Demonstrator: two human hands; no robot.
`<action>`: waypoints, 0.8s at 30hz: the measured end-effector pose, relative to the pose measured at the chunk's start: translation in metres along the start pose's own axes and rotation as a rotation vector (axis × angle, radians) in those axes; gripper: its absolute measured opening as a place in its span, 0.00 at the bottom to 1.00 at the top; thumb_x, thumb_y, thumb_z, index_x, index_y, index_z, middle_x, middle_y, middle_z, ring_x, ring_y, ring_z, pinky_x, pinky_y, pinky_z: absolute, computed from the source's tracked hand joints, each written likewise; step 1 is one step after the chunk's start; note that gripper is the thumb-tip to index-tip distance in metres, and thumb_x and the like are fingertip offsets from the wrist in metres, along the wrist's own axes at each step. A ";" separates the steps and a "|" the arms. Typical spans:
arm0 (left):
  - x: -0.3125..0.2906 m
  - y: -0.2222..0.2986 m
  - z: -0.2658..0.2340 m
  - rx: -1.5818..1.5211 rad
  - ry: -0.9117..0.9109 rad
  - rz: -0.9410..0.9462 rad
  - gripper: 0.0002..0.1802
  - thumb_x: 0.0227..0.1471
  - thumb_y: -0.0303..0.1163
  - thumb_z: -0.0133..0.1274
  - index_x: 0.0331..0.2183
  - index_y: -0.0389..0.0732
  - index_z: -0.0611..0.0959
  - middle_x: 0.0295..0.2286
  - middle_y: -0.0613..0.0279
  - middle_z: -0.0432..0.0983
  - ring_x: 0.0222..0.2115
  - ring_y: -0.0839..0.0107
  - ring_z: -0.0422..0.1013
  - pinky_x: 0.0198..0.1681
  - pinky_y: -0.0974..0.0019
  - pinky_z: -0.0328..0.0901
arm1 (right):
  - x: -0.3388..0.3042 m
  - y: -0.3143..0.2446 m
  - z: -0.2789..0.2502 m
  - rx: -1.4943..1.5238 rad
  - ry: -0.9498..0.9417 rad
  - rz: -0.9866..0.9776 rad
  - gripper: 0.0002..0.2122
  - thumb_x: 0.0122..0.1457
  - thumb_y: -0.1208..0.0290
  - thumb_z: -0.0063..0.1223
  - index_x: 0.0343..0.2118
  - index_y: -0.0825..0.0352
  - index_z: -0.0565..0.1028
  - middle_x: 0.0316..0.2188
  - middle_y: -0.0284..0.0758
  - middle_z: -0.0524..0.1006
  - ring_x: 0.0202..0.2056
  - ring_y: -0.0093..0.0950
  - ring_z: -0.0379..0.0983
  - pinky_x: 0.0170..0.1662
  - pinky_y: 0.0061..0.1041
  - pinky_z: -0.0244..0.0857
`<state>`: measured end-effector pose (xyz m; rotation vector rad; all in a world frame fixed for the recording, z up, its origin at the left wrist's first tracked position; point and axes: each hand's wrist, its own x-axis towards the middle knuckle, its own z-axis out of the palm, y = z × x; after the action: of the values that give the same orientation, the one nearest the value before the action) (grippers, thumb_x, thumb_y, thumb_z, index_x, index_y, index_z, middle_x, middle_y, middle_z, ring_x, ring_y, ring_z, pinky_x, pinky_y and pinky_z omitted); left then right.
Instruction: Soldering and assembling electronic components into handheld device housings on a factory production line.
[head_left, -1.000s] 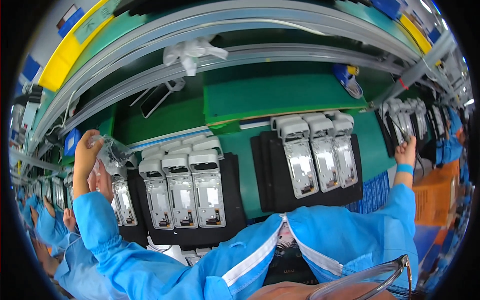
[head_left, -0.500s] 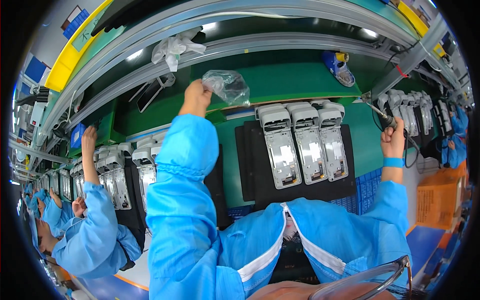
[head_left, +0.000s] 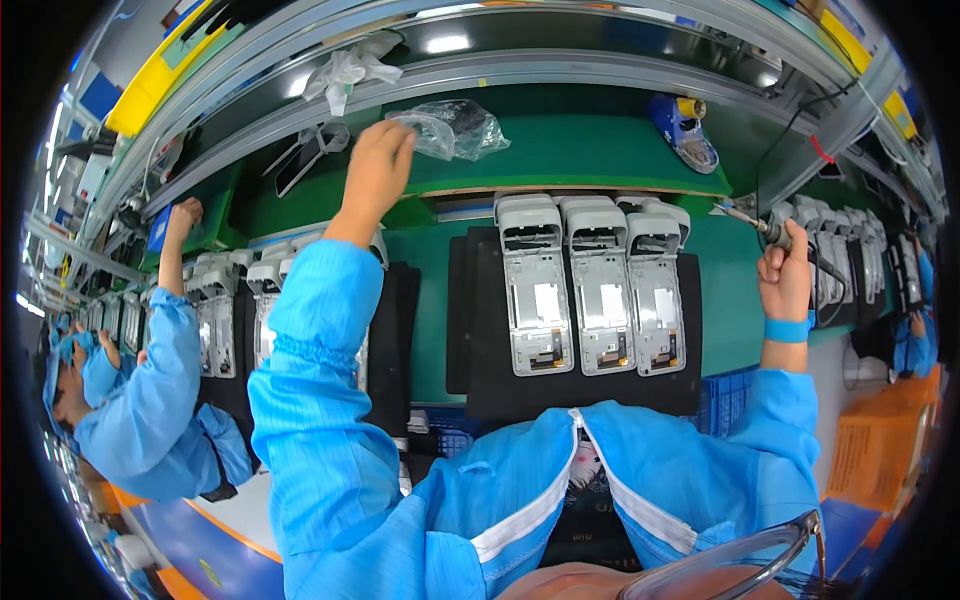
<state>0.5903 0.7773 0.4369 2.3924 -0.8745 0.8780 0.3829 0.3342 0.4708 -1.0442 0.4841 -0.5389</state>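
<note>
My right hand [head_left: 784, 280] is wrapped round the handle of a soldering iron [head_left: 745, 216], its thin metal tip directed left and slightly up. My left hand [head_left: 378, 168] is raised at the front edge of the green shelf, beside a crumpled clear plastic bag [head_left: 455, 130] lying there. Its fingers are loosely bent, with nothing seen between them. Between my arms, three light grey device housings [head_left: 540, 300] stand in a row on a black mat [head_left: 490, 340], with their inner panels facing up. Each has a small dark and orange part near its lower end.
A blue holder [head_left: 682, 135] with a yellow top stands on the green shelf [head_left: 590, 145]. White crumpled cloth or plastic [head_left: 352, 72] hangs at the rail. More housings [head_left: 830, 240] line the bench right and left. A co-worker [head_left: 150, 400] sits at left; an orange box [head_left: 880, 450] stands at right.
My left hand has let go of the plastic bag, which now lies on the shelf, and has moved slightly left. My right hand still grips the soldering iron. The view has shifted slightly.
</note>
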 end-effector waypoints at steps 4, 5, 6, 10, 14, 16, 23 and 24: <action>0.010 0.002 0.024 0.050 -0.190 -0.313 0.11 0.48 0.32 0.40 0.31 0.38 0.75 0.28 0.52 0.70 0.34 0.53 0.64 0.38 0.60 0.60 | -0.005 0.013 -0.007 0.058 -0.116 0.016 0.10 0.52 0.64 0.45 0.18 0.62 0.64 0.06 0.27 0.58 0.08 0.17 0.47 0.11 0.16 0.40; 0.009 -0.003 0.033 0.212 -0.176 -0.288 0.12 0.48 0.32 0.37 0.29 0.38 0.75 0.26 0.50 0.69 0.34 0.51 0.65 0.38 0.58 0.60 | -0.005 0.017 -0.013 0.074 -0.126 0.042 0.10 0.53 0.64 0.44 0.19 0.62 0.65 0.05 0.27 0.57 0.07 0.17 0.47 0.11 0.16 0.40; 0.004 -0.009 0.039 0.217 -0.173 -0.283 0.12 0.48 0.32 0.37 0.29 0.38 0.75 0.26 0.50 0.69 0.34 0.51 0.65 0.38 0.58 0.60 | -0.009 0.019 -0.016 0.081 -0.128 0.039 0.10 0.53 0.64 0.44 0.19 0.62 0.65 0.05 0.27 0.57 0.07 0.17 0.47 0.11 0.16 0.40; -0.005 -0.004 0.060 0.253 0.063 -0.355 0.11 0.44 0.31 0.40 0.30 0.35 0.70 0.26 0.45 0.68 0.32 0.48 0.66 0.37 0.55 0.60 | -0.017 0.024 -0.045 0.113 -0.221 0.035 0.09 0.53 0.64 0.43 0.21 0.62 0.66 0.05 0.27 0.57 0.07 0.16 0.46 0.11 0.15 0.39; -0.004 -0.005 0.085 0.139 0.187 -0.586 0.18 0.40 0.29 0.46 0.37 0.33 0.68 0.31 0.44 0.70 0.32 0.48 0.66 0.35 0.57 0.61 | -0.031 0.028 -0.069 0.159 -0.204 0.022 0.10 0.54 0.64 0.42 0.20 0.63 0.66 0.05 0.26 0.58 0.07 0.16 0.47 0.10 0.15 0.39; -0.023 -0.050 0.084 0.047 0.036 -0.948 0.15 0.41 0.31 0.47 0.34 0.34 0.72 0.28 0.47 0.72 0.29 0.55 0.70 0.31 0.59 0.62 | -0.040 0.027 -0.071 0.178 -0.262 0.029 0.10 0.54 0.64 0.42 0.20 0.64 0.66 0.05 0.26 0.58 0.07 0.16 0.47 0.10 0.15 0.39; -0.004 0.041 0.086 0.143 -0.145 -0.638 0.18 0.47 0.43 0.41 0.34 0.41 0.78 0.28 0.49 0.73 0.29 0.57 0.71 0.34 0.60 0.64 | -0.046 0.018 -0.103 0.218 -0.209 0.024 0.11 0.54 0.65 0.42 0.19 0.64 0.66 0.05 0.26 0.57 0.06 0.16 0.46 0.09 0.14 0.39; -0.001 0.045 0.089 0.284 -0.100 -0.589 0.18 0.47 0.41 0.41 0.34 0.42 0.77 0.32 0.47 0.72 0.32 0.55 0.70 0.36 0.59 0.63 | -0.045 0.018 -0.105 0.219 -0.220 0.016 0.11 0.54 0.65 0.42 0.19 0.64 0.66 0.05 0.26 0.57 0.06 0.16 0.46 0.09 0.14 0.39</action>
<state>0.5955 0.6940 0.3819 2.7263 -0.0440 0.6777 0.2880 0.2992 0.4157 -0.8764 0.2328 -0.4450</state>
